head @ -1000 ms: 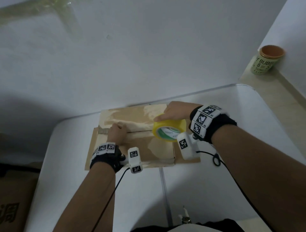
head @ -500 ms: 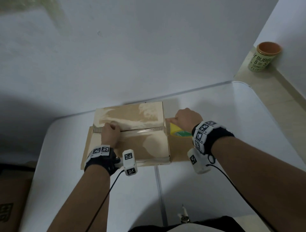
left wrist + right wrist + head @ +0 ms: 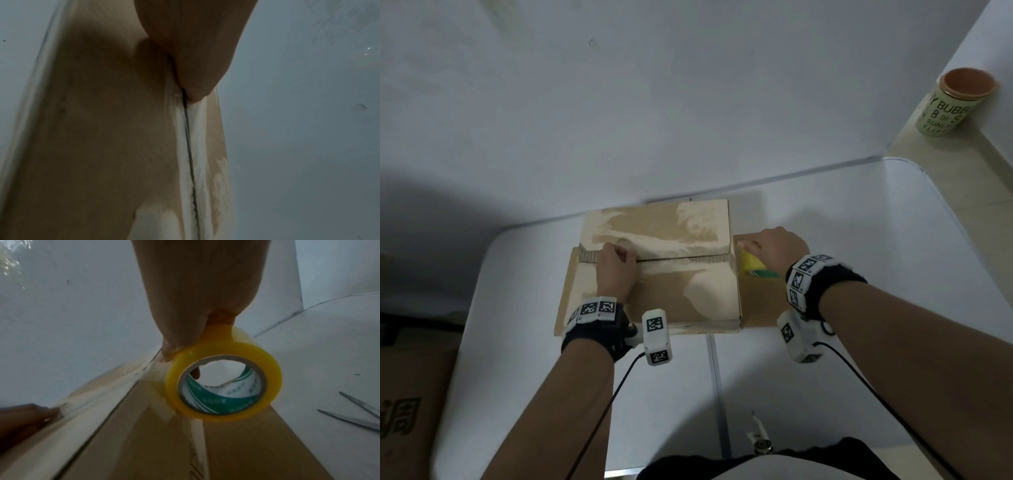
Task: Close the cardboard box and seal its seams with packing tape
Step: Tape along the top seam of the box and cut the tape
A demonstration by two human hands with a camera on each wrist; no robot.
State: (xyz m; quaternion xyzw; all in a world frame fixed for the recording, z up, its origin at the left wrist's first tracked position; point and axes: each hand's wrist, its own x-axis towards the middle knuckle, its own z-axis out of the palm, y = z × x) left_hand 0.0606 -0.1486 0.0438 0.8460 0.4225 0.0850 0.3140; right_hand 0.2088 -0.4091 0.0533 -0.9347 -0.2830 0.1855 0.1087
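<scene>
The cardboard box (image 3: 664, 294) lies on the white table (image 3: 825, 222) with its top flaps down, and a seam (image 3: 688, 259) runs left to right between them. My left hand (image 3: 616, 267) presses on the left end of that seam; in the left wrist view a fingertip (image 3: 195, 78) sits on clear tape (image 3: 199, 162) that covers the seam. My right hand (image 3: 777, 246) grips the yellow tape roll (image 3: 751, 266) just past the box's right edge, below the top face. In the right wrist view the roll (image 3: 242, 344) hangs from my fingers over a brown side flap (image 3: 236, 443).
Scissors (image 3: 359, 417) lie on the table right of the box. Side flaps stick out flat at the left (image 3: 571, 291) and right (image 3: 763, 305) of the box. A pale green cup (image 3: 948, 102) stands on the floor far right; another carton (image 3: 407, 394) sits low left.
My right hand has carried the roll from the top of the box rightward, over the right edge and down. The left hand has stayed on the seam's left end.
</scene>
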